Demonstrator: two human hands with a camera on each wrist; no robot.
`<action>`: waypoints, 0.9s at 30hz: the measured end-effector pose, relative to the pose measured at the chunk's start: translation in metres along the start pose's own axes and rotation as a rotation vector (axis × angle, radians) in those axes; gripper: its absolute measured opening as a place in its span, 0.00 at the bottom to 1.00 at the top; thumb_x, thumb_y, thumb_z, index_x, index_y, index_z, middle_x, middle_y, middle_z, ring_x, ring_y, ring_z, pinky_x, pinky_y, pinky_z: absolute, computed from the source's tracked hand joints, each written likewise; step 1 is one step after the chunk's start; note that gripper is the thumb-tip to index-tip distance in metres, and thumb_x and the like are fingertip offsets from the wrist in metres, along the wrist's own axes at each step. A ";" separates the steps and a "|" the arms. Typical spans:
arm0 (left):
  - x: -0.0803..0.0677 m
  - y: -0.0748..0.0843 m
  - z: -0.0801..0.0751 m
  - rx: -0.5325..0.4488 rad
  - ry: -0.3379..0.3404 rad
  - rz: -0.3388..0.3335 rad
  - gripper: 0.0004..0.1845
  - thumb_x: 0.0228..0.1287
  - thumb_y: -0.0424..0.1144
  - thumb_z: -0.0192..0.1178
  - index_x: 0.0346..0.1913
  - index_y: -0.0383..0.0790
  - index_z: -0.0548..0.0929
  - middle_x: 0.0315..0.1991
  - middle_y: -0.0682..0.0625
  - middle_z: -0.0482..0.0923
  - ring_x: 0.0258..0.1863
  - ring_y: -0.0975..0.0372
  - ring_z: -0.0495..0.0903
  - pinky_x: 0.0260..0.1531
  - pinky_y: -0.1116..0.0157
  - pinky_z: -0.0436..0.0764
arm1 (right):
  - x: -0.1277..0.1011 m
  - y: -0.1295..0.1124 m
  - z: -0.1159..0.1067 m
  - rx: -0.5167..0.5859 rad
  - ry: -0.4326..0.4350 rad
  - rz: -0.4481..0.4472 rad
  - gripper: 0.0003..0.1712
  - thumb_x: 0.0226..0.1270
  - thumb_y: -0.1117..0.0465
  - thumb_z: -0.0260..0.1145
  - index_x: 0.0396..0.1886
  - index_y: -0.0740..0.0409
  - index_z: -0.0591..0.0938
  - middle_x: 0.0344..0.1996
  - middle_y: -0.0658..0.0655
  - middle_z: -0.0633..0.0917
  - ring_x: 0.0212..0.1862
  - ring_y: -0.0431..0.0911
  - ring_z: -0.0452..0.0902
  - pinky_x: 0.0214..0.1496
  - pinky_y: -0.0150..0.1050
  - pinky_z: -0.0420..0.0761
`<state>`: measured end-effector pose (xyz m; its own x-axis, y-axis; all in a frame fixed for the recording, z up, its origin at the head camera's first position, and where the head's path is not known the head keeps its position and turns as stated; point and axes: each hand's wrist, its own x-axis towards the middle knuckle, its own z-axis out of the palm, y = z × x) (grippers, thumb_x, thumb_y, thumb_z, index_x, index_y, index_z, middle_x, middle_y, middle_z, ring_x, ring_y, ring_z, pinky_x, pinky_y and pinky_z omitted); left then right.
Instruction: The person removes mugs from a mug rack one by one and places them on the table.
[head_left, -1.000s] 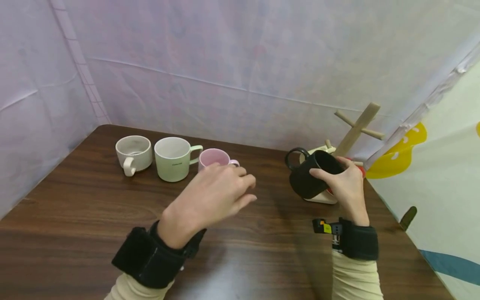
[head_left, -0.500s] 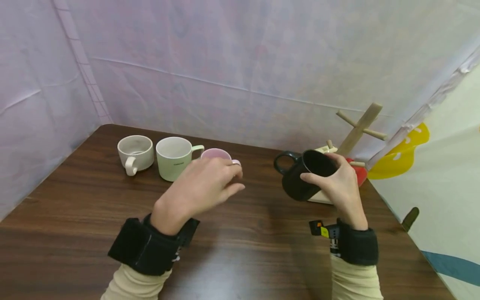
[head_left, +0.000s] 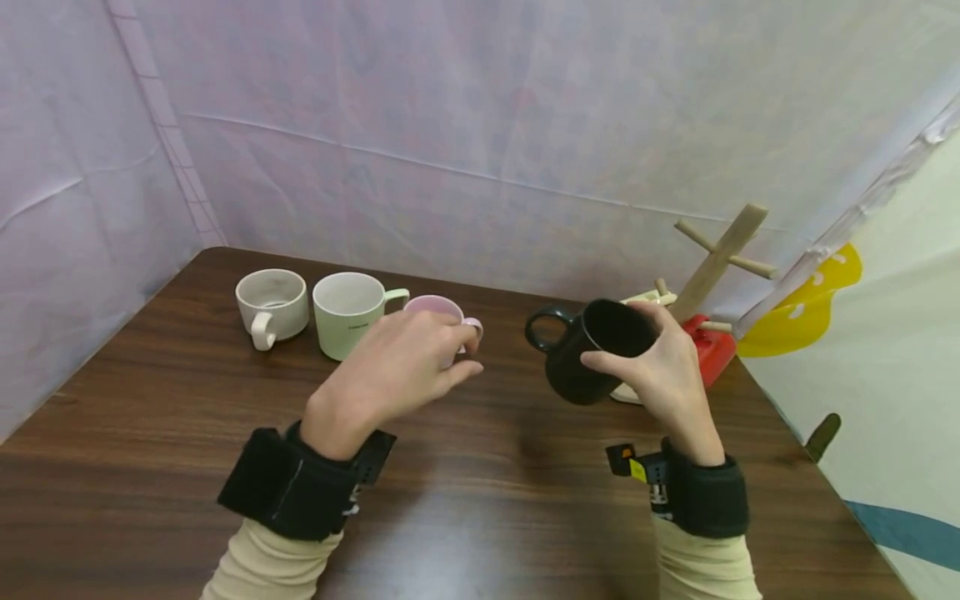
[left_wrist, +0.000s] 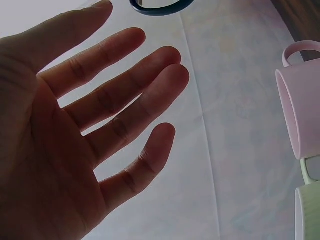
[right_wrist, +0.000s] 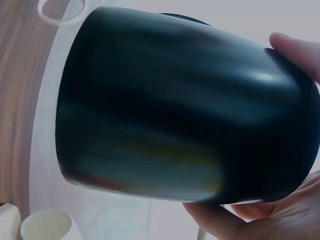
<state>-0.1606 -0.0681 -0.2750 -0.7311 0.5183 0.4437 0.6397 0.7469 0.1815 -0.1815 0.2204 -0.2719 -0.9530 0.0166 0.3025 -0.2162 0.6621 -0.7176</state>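
Observation:
My right hand (head_left: 660, 375) grips a black mug (head_left: 585, 354) by its body and holds it tilted above the table, handle pointing left. In the right wrist view the black mug (right_wrist: 175, 115) fills the frame with my fingers (right_wrist: 295, 47) round it. My left hand (head_left: 401, 367) hovers with fingers spread just in front of a pink mug (head_left: 438, 310), holding nothing. The left wrist view shows the bare palm (left_wrist: 60, 145) and the pink mug (left_wrist: 300, 110) to its right.
A pale green mug (head_left: 348, 315) and a white mug (head_left: 270, 304) stand left of the pink one on the brown wooden table (head_left: 480, 500). A wooden mug tree (head_left: 712, 267) with pegs and a red item (head_left: 708, 350) sit at the back right. Pale sheeting walls the table.
My right hand has carried the black mug leftward, away from the mug tree. My left hand has drawn back slightly to the left, nearer the pink mug.

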 end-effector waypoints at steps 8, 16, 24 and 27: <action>-0.001 -0.002 -0.001 -0.006 -0.004 -0.015 0.07 0.63 0.45 0.72 0.38 0.46 0.87 0.32 0.57 0.78 0.29 0.64 0.79 0.27 0.59 0.79 | -0.005 -0.007 0.004 -0.010 -0.029 -0.029 0.44 0.50 0.59 0.81 0.67 0.63 0.72 0.56 0.64 0.79 0.54 0.57 0.74 0.55 0.51 0.71; 0.000 -0.004 -0.001 -0.006 -0.011 -0.012 0.11 0.64 0.44 0.72 0.46 0.45 0.88 0.38 0.55 0.83 0.32 0.62 0.83 0.30 0.58 0.81 | -0.007 -0.012 0.008 -0.006 -0.056 -0.043 0.47 0.49 0.60 0.81 0.69 0.64 0.71 0.59 0.65 0.78 0.55 0.58 0.74 0.56 0.52 0.71; 0.001 -0.005 0.001 -0.002 -0.026 -0.023 0.13 0.64 0.44 0.72 0.48 0.44 0.87 0.38 0.55 0.83 0.32 0.62 0.82 0.28 0.58 0.81 | -0.008 -0.016 0.015 -0.010 -0.080 -0.084 0.47 0.47 0.60 0.83 0.67 0.65 0.72 0.56 0.66 0.80 0.55 0.57 0.76 0.57 0.54 0.72; 0.003 -0.004 0.002 0.000 -0.034 -0.027 0.11 0.64 0.45 0.72 0.45 0.46 0.85 0.35 0.56 0.82 0.30 0.63 0.81 0.25 0.59 0.80 | -0.009 -0.018 0.016 -0.020 -0.094 -0.097 0.48 0.47 0.59 0.84 0.67 0.65 0.72 0.56 0.67 0.81 0.56 0.58 0.76 0.57 0.55 0.72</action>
<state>-0.1660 -0.0689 -0.2761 -0.7555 0.5122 0.4086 0.6198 0.7608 0.1924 -0.1726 0.1960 -0.2718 -0.9437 -0.1184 0.3089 -0.3051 0.6721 -0.6746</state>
